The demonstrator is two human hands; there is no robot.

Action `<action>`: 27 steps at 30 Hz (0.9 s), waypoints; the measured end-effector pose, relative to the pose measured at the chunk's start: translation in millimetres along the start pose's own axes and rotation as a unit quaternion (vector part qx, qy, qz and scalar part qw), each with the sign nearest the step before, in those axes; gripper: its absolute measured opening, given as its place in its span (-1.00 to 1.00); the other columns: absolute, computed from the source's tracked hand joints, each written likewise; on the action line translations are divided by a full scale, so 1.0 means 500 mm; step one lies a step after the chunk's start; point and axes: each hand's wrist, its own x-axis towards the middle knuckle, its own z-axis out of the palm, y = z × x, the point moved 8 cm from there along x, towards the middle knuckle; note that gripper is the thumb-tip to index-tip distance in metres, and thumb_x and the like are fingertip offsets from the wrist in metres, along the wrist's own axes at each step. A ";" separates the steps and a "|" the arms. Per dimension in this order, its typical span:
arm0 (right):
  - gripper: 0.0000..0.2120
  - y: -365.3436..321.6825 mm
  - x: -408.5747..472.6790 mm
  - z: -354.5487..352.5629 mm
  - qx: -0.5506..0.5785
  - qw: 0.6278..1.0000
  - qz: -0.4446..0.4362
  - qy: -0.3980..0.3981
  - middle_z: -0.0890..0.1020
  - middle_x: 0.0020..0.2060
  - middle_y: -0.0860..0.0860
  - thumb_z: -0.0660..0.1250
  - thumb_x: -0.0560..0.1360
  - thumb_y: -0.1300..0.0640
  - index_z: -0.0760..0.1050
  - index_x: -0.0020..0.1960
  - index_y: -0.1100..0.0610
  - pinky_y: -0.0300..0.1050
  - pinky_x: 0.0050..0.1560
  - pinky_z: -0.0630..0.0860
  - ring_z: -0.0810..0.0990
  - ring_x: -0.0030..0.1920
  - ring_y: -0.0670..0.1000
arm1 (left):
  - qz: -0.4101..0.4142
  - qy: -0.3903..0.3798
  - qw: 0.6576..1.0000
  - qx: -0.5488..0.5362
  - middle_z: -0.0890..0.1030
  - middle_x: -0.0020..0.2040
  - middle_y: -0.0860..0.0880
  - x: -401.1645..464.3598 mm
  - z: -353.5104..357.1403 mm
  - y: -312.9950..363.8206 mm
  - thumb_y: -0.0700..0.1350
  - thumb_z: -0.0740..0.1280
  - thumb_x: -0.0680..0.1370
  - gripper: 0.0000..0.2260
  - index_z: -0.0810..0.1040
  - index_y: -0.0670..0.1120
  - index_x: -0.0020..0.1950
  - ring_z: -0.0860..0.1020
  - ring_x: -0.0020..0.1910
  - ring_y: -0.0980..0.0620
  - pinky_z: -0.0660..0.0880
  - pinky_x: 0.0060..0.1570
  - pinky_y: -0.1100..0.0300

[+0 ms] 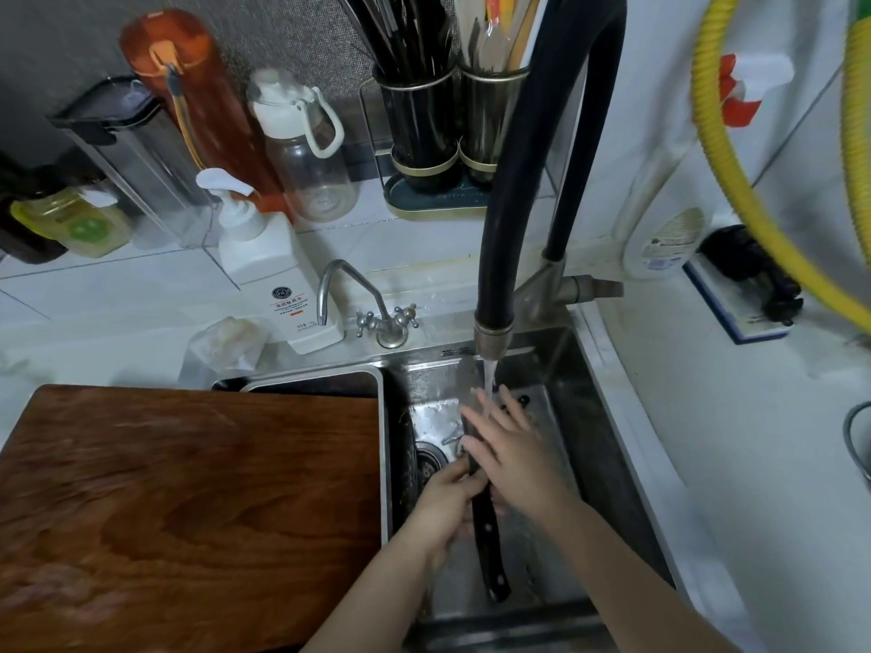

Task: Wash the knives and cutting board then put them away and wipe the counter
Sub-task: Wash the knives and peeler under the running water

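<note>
Cutting board comes first by size: the brown wooden slab lies flat on the counter at the left, its right edge partly over a tray and the left part of the sink, probably parked there within reach until its turn to be washed. The sink sits right of it, and the tall black tap pours a stream straight down into the basin. Under that stream is the knife, held lengthwise over the basin with the blade pointing away toward the tap, so the water runs along the steel and drains below. The left hand is curled around the black handle near where it meets the blade, steadying it. The right hand lies flat with fingers stretched along the blade, apparently rubbing it clean in the running water, keeping to the flat rather than the edge. A white soap bottle stands on the counter behind the sink, near the small second tap. Washing looks to be at an early stage: board untouched, counter not yet wiped.
</note>
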 end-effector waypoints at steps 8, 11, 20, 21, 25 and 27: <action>-0.38 0.048 0.073 0.032 -0.057 0.992 0.053 -0.100 -0.25 0.52 -0.04 -0.10 0.52 -0.35 -0.21 0.50 -0.23 0.19 0.49 -0.20 -0.28 0.52 0.05 | -0.003 -0.029 0.999 -0.037 0.59 -0.25 -0.13 -0.030 -0.036 0.029 -0.18 0.24 0.60 -0.88 0.55 -0.16 -0.04 0.53 -0.39 0.02 0.48 -0.42 0.23; -0.22 0.081 0.107 0.027 -0.011 0.993 0.101 -0.067 -0.10 0.55 -0.02 -0.05 0.42 -0.47 -0.23 0.50 -0.20 0.28 0.45 0.08 -0.01 0.53 0.13 | -0.018 -0.021 0.999 -0.032 0.60 -0.23 -0.16 -0.036 -0.056 0.021 -0.19 0.27 0.59 -0.91 0.52 -0.18 0.03 0.53 -0.40 -0.01 0.46 -0.46 0.23; -0.68 0.155 0.089 0.039 0.251 0.940 0.232 -0.014 0.61 0.08 0.08 0.16 0.60 0.04 0.44 0.29 0.16 -0.03 0.16 0.49 0.60 0.04 0.05 | -0.010 0.035 0.999 0.030 0.60 -0.21 -0.13 -0.047 -0.084 0.020 -0.17 0.32 0.56 -0.79 0.54 -0.24 0.15 0.56 -0.42 0.05 0.47 -0.48 0.27; -0.70 0.159 0.078 0.043 0.275 0.930 0.242 -0.005 0.61 0.03 0.06 0.18 0.59 0.09 0.45 0.27 0.17 -0.08 0.11 0.50 0.59 0.00 0.03 | -0.012 0.047 0.998 0.037 0.62 -0.21 -0.12 -0.045 -0.085 0.023 -0.17 0.34 0.55 -0.76 0.55 -0.23 0.18 0.59 -0.41 0.05 0.48 -0.48 0.27; -0.89 0.166 0.029 0.058 0.413 0.865 0.285 0.020 0.60 -0.18 -0.01 0.19 0.59 0.16 0.48 0.05 0.11 -0.15 -0.11 0.53 0.59 -0.11 0.03 | -0.011 0.069 0.996 0.058 0.61 -0.27 -0.06 -0.032 -0.077 0.036 -0.19 0.37 0.52 -0.79 0.56 -0.22 0.13 0.59 -0.45 0.08 0.46 -0.51 0.32; -0.91 0.181 0.002 0.075 0.431 0.848 0.308 0.024 0.60 -0.21 0.02 0.20 0.58 0.20 0.48 -0.02 0.11 -0.20 -0.23 0.48 0.58 -0.18 0.02 | -0.002 0.089 0.992 0.092 0.58 -0.31 -0.05 -0.019 -0.068 0.051 -0.19 0.40 0.51 -0.86 0.56 -0.18 0.04 0.54 -0.54 0.15 0.40 -0.55 0.37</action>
